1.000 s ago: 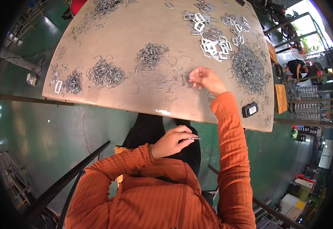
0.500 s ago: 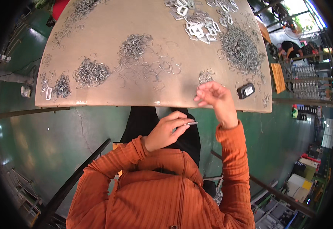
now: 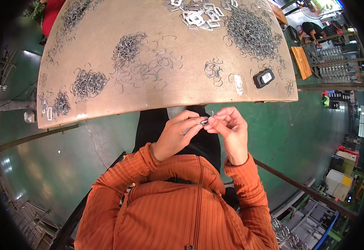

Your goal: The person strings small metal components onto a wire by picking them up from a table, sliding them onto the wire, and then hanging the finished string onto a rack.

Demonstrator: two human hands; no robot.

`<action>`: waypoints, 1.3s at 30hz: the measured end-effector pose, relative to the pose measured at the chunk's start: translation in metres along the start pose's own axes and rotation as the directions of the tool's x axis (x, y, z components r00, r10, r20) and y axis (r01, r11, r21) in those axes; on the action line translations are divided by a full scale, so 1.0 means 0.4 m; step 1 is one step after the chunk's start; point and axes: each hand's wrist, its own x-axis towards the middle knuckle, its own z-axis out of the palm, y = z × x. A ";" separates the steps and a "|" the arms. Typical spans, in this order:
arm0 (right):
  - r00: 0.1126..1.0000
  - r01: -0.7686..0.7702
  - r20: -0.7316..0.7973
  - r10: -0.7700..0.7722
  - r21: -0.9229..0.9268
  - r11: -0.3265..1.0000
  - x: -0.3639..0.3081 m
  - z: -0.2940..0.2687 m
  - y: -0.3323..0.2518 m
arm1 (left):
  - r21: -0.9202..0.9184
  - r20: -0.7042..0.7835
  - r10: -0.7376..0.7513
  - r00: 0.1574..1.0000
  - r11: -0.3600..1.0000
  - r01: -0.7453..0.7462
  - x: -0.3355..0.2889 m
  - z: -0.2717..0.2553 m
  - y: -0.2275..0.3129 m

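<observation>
Both of my hands meet just off the table's near edge, above my lap. My left hand (image 3: 175, 132) is closed in a pinch on a small flat metal piece (image 3: 204, 122), mostly covered by fingers. From the right, my right hand (image 3: 233, 130) pinches a thin bent wire hook (image 3: 211, 113) at that piece; its curved end sticks up between the hands. Whether hook and piece are joined I cannot tell. Nearest on the table lies a small heap of similar wire hooks (image 3: 213, 71).
On the brown table (image 3: 182, 89) lie more heaps of wire hooks (image 3: 89, 84), a large one (image 3: 253, 33) at the far right, and flat rectangular metal frames (image 3: 200, 16). A black box (image 3: 263, 78) stands near the right corner. Another person (image 3: 313, 31) bends at far right.
My right hand has come back from over the small heap to my left hand, now with a wire hook in its fingers. The view has shifted, so the table sits higher and tilted.
</observation>
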 end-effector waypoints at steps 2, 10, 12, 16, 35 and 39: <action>0.996 0.069 -0.051 -0.069 0.003 0.998 -0.008 0.009 0.009 | -0.003 0.000 -0.011 1.000 1.000 0.011 0.003 0.002 0.003; 0.819 0.532 -0.023 -0.574 -0.348 0.772 -0.056 -0.004 0.042 | 0.012 0.245 0.261 0.934 0.962 -0.272 0.075 -0.074 -0.013; 0.805 0.552 -0.016 -0.593 -0.342 0.760 -0.064 -0.009 0.037 | 0.224 0.203 0.262 0.943 0.925 -0.305 0.153 -0.111 -0.049; 0.794 0.559 0.022 -0.608 -0.421 0.714 -0.071 -0.025 0.014 | 0.600 0.069 0.354 0.933 0.732 -0.322 0.468 -0.145 -0.168; 0.834 0.534 0.067 -0.548 -0.350 0.770 -0.045 -0.050 0.034 | 0.410 -0.079 -0.035 0.996 0.910 0.064 0.483 -0.179 -0.068; 0.831 0.540 0.074 -0.552 -0.346 0.767 -0.041 -0.037 0.028 | -0.195 0.102 -0.309 0.946 0.926 0.323 0.266 -0.126 0.013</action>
